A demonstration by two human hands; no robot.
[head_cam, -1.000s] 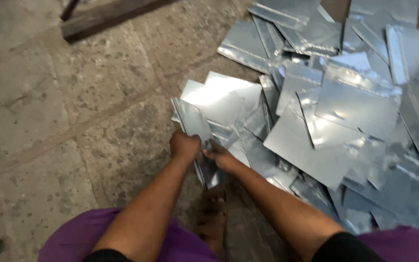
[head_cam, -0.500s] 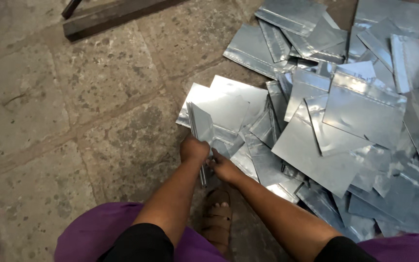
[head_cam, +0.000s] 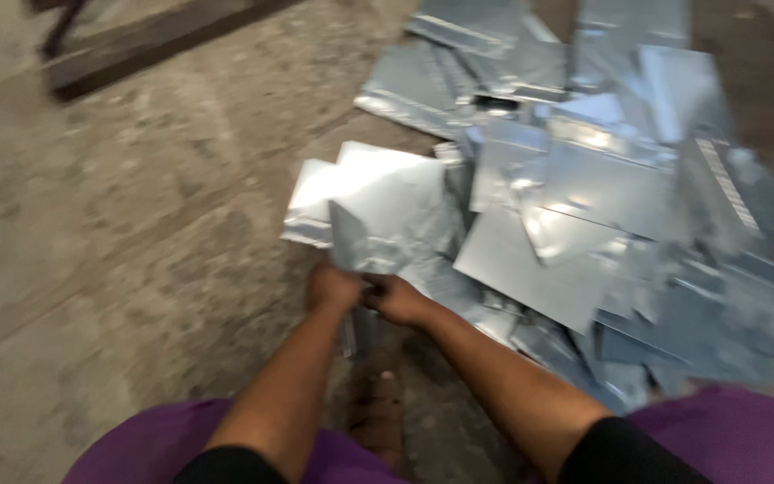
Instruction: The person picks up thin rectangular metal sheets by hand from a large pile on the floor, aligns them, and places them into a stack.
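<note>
My left hand and my right hand meet over the stone floor, both closed on a silver foil pouch that stands upright between them. Its lower part hangs below my hands. Right behind it lies a big heap of silver foil pouches spread across the floor to the right. The picture is blurred by motion.
A dark wooden beam lies on the stone floor at the far left. My knees in purple cloth show at the bottom edge, and a sandalled foot rests between them.
The view has swung a little to the left. My two hands stay together on the pouch and have lifted it slightly higher against the heap.
</note>
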